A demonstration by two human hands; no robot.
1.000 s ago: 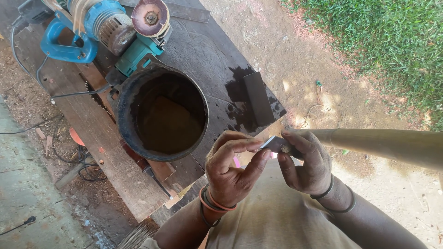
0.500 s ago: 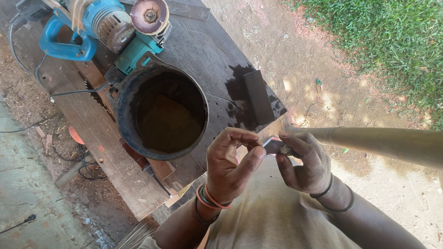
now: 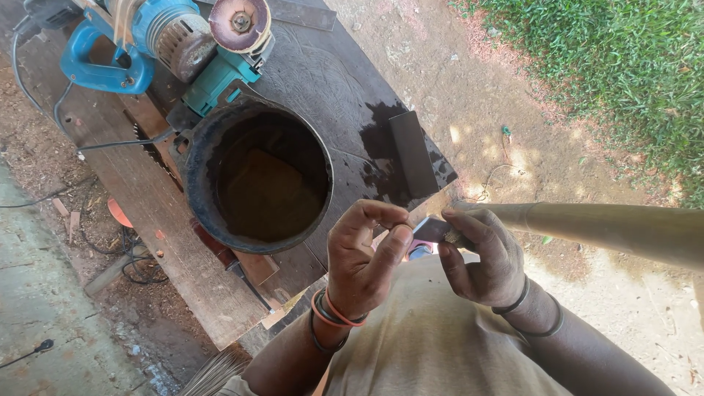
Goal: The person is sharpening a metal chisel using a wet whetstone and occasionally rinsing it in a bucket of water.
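I see a small flat grey piece (image 3: 433, 230), rectangular and dull, tilted slightly, pinched between my two hands just past the wooden bench's (image 3: 183, 249) near edge.

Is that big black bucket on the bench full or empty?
Partly filled: the upright black bucket holds murky brown liquid well below its rim, its dark inner wall showing above.

Bright daylight, dappled shade on ground, sharp pic, slight edge distortion.
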